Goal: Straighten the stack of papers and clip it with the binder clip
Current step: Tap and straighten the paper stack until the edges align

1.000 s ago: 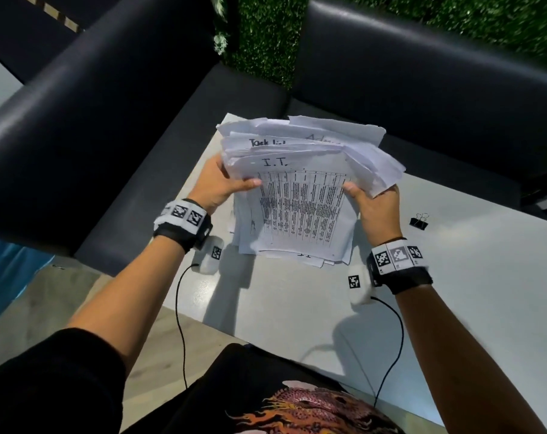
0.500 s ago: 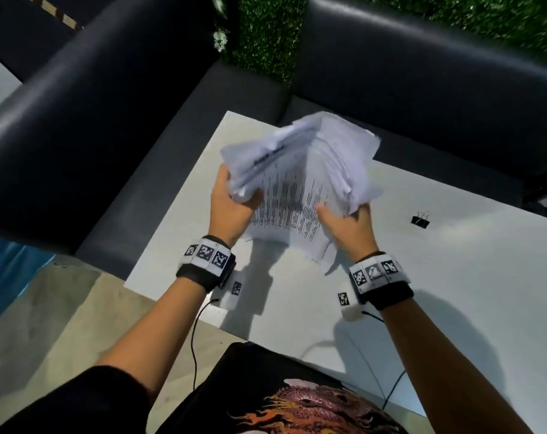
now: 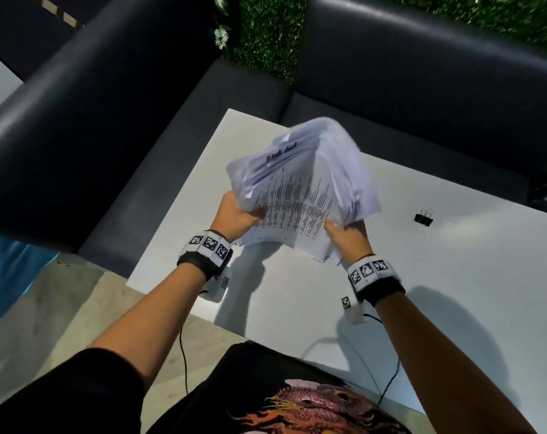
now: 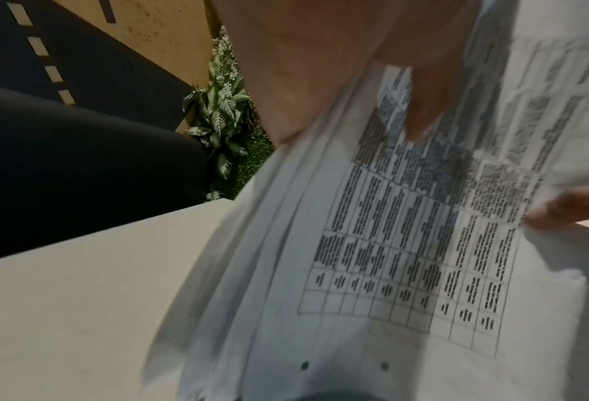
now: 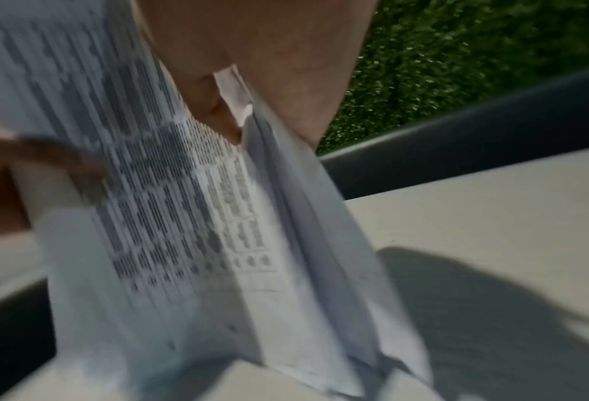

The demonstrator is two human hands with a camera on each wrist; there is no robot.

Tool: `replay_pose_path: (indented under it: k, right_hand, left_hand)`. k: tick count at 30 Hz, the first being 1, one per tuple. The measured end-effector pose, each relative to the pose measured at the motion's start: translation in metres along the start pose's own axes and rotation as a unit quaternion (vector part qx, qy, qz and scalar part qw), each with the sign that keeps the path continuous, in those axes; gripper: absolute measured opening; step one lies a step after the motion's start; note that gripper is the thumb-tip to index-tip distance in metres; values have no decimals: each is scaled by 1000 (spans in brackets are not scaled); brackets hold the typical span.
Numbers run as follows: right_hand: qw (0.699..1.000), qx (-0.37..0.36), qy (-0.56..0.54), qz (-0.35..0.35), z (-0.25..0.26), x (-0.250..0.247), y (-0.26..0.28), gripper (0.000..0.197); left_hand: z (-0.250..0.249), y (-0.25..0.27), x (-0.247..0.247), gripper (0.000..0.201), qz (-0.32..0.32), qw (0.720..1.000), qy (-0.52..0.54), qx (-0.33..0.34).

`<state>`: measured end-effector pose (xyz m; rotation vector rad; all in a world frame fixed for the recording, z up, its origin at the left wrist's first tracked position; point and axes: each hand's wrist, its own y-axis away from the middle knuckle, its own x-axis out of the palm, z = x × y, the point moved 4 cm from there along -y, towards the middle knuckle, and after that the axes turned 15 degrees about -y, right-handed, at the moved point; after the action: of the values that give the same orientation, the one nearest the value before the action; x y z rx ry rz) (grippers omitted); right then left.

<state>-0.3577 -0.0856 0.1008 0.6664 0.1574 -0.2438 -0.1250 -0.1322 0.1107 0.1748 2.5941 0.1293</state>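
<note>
- Presently, the papers [image 3: 303, 186] are held above the table [image 3: 453, 277], mid-frame in the head view, sheets fanned and blurred, edges uneven; lower edge looks clear of the tabletop.
- Left hand [image 3: 237, 216] grasps the left edge of the papers, thumb on the printed top sheet, fingers behind.
- Right hand [image 3: 348, 234] grasps the lower right edge, thumb on top.
- Clip [image 3: 424, 217] lies on the table right of the papers, well apart from them and from both hands, wire handles raised.
- Table's far left corner sits just above the papers in frame; its left edge runs down toward the lower left, near edge crosses below the wrists.
- Bare tabletop spreads right and lower right, shadowed under the arms.
- Sofa [image 3: 109, 120] wraps the table on the upper left and along the top, close against the edges.
- Hedge [image 3: 265, 36] shows top centre, behind the sofa.
- Wrist-camera cables hang off the near edge.
</note>
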Motion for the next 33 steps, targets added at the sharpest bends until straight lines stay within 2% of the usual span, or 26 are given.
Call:
replay_pose_path:
  k: [1,3,4,6,7,9,10,12,13,14,15,16,17,19,20,21,23,25,26,28,29,30,31,33]
  right_hand:
    - [998,-42,-33,-12,12,0,2,19]
    - [990,-96,-105,-11,28,-5,-3,17]
    - [987,-111,-115,17,33,-10,-7,15]
    - [983,-120,-115,76,29,-22,-19,28]
    - [981,-112,-125,101,24,-29,-21,33]
    - [977,-65,-144,144,-2,-43,-27,45]
    - [972,-25,-156,173,-16,-46,-24,56]
    - [946,78,-217,228,-56,-48,-21,85]
    - [930,114,-263,230,-75,-50,-21,86]
    - [915,131,-305,230,-96,-48,-23,76]
    - [894,123,-351,250,-114,-45,-30,64]
    - [892,95,-375,235,-119,-47,-33,52]
    - [890,57,-386,237,-122,-45,-35,43]
    - [874,32,-419,243,-114,-24,-29,38]
    - [863,62,-442,236,-104,-6,-18,43]
    - [879,67,-423,211,-93,0,-15,50]
    - [924,44,-365,103,-81,-1,-22,54]
    - [950,26,-309,33,-89,-10,-37,52]
    - [955,25,-296,19,-93,-16,-43,50]
    - [964,9,-264,4,-94,-35,-45,50]
    - [973,-10,-232,-6,-91,-47,-42,48]
    - [978,-29,-205,0,-88,-57,-43,47]
    - [981,-40,-187,12,-87,-66,-44,48]
    - [982,-58,-172,49,-82,-73,-45,52]
  left_hand:
    - [-4,-5,0,21,-6,1000,-10,2]
    - [-10,-14,-5,23,-7,1000,1,-12]
    - [-12,-16,-8,25,0,1000,12,-17]
    - [-5,-16,-12,18,9,999,22,-37]
    - [1,-15,-15,12,12,998,28,-55]
    - [11,-10,-18,33,-2,994,57,-94]
    - [15,-7,-18,41,-21,989,78,-120]
    - [20,2,-17,34,-62,973,160,-158]
    - [22,5,-14,28,-73,961,204,-170]
    - [23,10,-11,24,-80,949,239,-189]
    - [27,13,-7,19,-85,940,258,-205]
    - [32,16,-3,10,-86,932,268,-228]
    - [39,18,2,15,-87,923,280,-249]
    - [55,21,14,40,-88,898,325,-282]
    - [62,23,20,45,-98,885,346,-296]
    - [69,25,29,41,-107,874,361,-307]
    - [75,35,45,28,-92,860,374,-335]
    - [82,47,60,35,-39,856,388,-341]
    - [90,52,61,31,-18,852,393,-347]
    - [115,62,50,15,-29,839,405,-363]
    - [131,65,42,18,-46,817,439,-371]
    - [147,68,33,37,-56,801,460,-378]
    - [163,71,25,54,-57,801,466,-372]
    - [175,72,11,57,-6,873,350,-340]
